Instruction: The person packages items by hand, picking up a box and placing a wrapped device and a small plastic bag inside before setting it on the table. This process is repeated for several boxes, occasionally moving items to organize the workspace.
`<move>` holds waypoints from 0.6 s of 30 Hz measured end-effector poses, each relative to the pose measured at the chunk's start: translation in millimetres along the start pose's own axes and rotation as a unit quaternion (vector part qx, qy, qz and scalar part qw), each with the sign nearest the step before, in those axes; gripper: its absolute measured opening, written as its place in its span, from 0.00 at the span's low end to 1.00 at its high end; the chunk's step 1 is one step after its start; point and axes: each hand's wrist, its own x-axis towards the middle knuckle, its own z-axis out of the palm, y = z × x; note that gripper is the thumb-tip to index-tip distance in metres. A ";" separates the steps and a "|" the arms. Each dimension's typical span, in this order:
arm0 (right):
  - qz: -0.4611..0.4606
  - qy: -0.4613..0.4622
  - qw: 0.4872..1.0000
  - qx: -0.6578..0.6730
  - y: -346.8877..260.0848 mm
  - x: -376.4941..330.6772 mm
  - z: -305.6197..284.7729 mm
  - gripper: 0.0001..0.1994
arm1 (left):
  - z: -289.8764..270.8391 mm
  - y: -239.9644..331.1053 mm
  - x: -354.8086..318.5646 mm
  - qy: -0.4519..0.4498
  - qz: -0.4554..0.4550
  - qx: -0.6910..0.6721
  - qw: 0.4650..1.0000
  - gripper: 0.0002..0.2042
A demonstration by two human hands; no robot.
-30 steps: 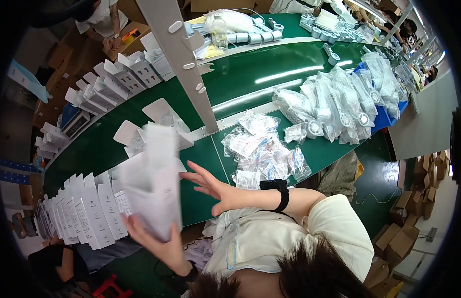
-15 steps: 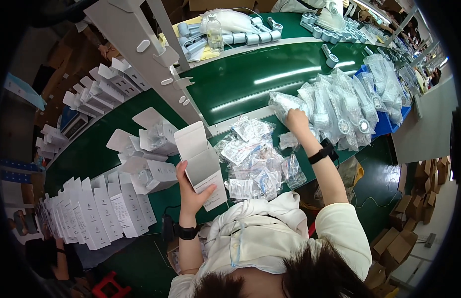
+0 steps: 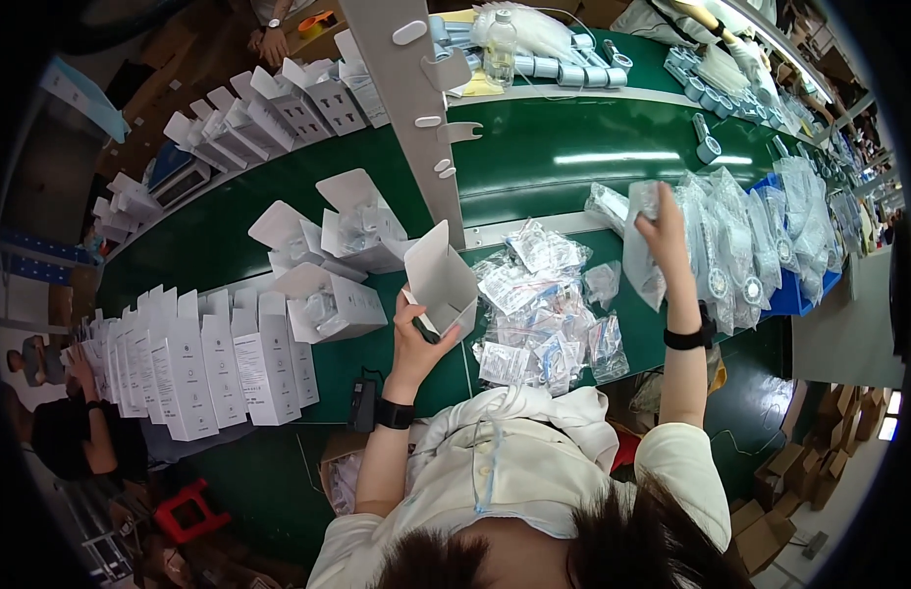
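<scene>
Ideally the white box (image 3: 442, 280) keeps its open mouth up, steady, while the bag comes across. Left hand (image 3: 416, 339) grips the box from below, fingers curled shut around its lower edge. Right hand (image 3: 662, 228) pinches a clear plastic bag (image 3: 640, 257), hanging just under its fingertips, beside the bag pile (image 3: 745, 245).

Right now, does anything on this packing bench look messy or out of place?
Mostly tidy. The small clear bags lie in a loose, overlapping heap between the hands, unlike the neat row of upright white boxes at left. Nothing looks spilled or damaged.
</scene>
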 end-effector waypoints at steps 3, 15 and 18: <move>-0.113 0.039 0.985 0.122 -86.2 -35.7 -39.9 0.21 | 4.5 -2.8 -2.4 0.022 -0.004 -0.012 1.000 0.33; -0.335 -0.032 0.907 0.254 -174.0 -94.6 115.4 0.21 | 6.5 1.9 -18.5 0.065 0.036 0.043 0.996 0.33; -0.434 -0.019 0.900 0.038 -167.0 -100.2 96.0 0.25 | 12.7 -1.1 -22.8 0.107 0.068 0.015 0.992 0.34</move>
